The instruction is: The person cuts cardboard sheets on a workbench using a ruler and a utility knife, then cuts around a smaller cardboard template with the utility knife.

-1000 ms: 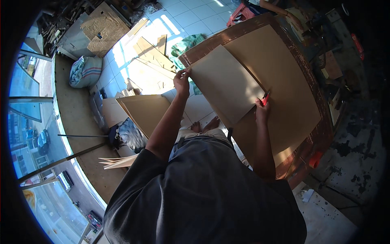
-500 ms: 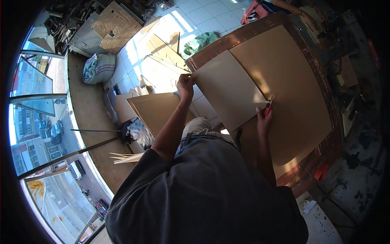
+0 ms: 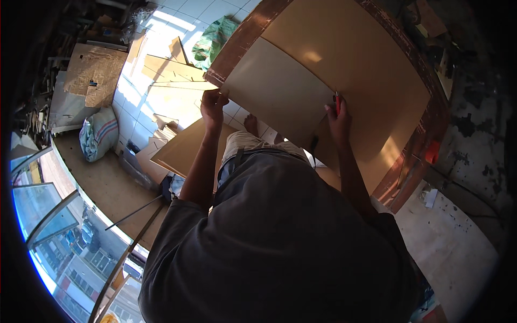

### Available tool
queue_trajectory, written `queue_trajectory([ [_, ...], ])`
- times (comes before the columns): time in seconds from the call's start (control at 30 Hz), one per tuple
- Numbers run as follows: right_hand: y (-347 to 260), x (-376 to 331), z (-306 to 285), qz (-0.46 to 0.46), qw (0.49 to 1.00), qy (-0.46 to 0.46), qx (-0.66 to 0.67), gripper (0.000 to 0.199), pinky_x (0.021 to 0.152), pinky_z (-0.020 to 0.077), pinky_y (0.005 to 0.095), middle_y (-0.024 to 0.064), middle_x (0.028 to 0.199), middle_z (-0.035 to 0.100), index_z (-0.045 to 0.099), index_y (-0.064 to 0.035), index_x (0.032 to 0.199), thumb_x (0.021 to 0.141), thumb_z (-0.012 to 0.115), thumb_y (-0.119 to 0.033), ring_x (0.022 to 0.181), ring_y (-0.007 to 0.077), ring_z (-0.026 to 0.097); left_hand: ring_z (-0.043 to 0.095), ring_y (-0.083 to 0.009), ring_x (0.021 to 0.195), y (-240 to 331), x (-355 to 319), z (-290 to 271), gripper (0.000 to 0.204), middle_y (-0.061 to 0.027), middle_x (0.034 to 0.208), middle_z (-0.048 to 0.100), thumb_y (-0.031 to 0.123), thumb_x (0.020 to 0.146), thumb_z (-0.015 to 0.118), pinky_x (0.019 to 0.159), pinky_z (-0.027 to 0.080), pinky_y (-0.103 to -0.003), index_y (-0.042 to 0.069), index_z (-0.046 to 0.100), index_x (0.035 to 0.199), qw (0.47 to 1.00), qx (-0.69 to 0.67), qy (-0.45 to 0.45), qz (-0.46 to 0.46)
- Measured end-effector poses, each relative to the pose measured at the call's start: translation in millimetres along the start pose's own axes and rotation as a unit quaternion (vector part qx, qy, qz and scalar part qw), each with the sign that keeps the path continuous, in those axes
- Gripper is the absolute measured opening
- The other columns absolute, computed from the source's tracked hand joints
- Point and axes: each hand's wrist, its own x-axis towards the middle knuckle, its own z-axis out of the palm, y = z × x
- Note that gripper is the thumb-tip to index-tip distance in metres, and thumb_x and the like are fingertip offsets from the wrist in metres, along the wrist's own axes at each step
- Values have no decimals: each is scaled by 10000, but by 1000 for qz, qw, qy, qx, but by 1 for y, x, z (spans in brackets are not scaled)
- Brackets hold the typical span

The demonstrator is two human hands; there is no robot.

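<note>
My left hand [image 3: 214, 105] is closed in a pinch at the left corner of a smaller greyish-tan board sheet [image 3: 277, 83]. This sheet overlaps a large brown board [image 3: 371, 81] on the worktable and reaches out past the table's near-left edge. In my right hand [image 3: 339, 121] is a slim red tool [image 3: 338, 102] with a thin pointed tip. Its exact kind I cannot make out. The tip points away from me, close to the right end of the smaller sheet, and those fingers sit by the sheet's edge.
Worn reddish-brown edging [image 3: 237, 51] frames the worktable. Leaning boards [image 3: 180, 153] stand left of my legs. Sunlit offcuts [image 3: 172, 72], a green sack [image 3: 212, 40] and a striped white sack [image 3: 99, 134] lie on the floor. Windows [image 3: 81, 242] line the left side.
The whole view has turned, and table and hands appear shifted left and up. My left hand remains at the sheet's corner; the red tool stays in my right hand, now pointing more upright.
</note>
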Motion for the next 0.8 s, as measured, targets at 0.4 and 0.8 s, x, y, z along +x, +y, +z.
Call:
queue_trajectory([
  [0.4, -30, -118, 13, -67, 991, -61, -102, 423, 768, 569, 443, 134, 1121, 556, 643, -123, 1200, 871, 763, -361, 918, 319, 659, 659, -157, 725, -16, 8, -9, 225, -114, 871, 657, 96, 904, 728, 695, 594, -293, -19, 564, 1007, 985, -131, -84, -80],
  [0.8, -25, -140, 32, -52, 988, -44, -135, 358, 709, 592, 395, 75, 1098, 584, 679, -197, 1173, 845, 781, -294, 887, 281, 682, 645, -123, 691, -8, 11, -9, 134, -77, 841, 664, 83, 955, 682, 657, 587, -277, 39, 557, 935, 975, -187, -86, -86],
])
